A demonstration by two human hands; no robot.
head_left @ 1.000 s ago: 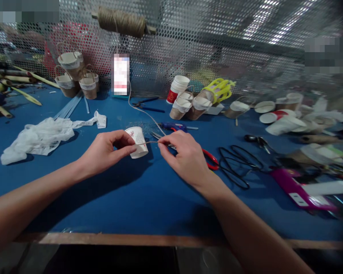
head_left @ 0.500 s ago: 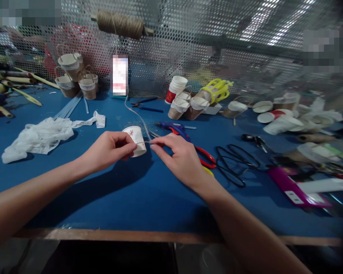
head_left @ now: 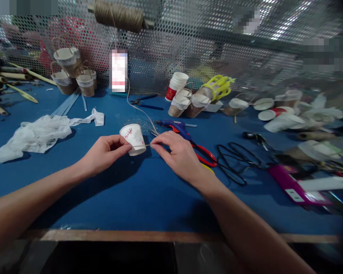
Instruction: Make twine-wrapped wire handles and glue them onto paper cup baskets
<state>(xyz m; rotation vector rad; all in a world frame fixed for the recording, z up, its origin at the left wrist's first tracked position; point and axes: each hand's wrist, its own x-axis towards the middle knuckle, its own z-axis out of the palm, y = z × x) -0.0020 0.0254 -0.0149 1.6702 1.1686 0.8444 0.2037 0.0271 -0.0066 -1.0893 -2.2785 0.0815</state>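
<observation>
A white paper cup (head_left: 133, 136) with red print, slightly tilted, is between my hands. My left hand (head_left: 108, 151) is closed at its lower left side, thumb and fingers pinched on the cup with the twine against it. Across the cup's lower part runs the thin twine (head_left: 148, 145), pulled straight to the right. My right hand (head_left: 179, 156) pinches this twine between thumb and fingertips, just beside the cup. From there the strand leads back past the phone towards the twine spool (head_left: 118, 16). Its end at my left fingers is hidden.
A blue glue gun (head_left: 177, 127), red-handled scissors (head_left: 204, 155) and a black cable (head_left: 231, 163) lie by my right hand. White gauze (head_left: 37, 137) lies left. Twine-handled cup baskets (head_left: 85, 83), pliers (head_left: 145, 102) and a phone (head_left: 118, 72) are farther back.
The cup and my left hand have shifted slightly left, and the cup now shows more of its print. A longer stretch of twine spans the gap to my right hand.
</observation>
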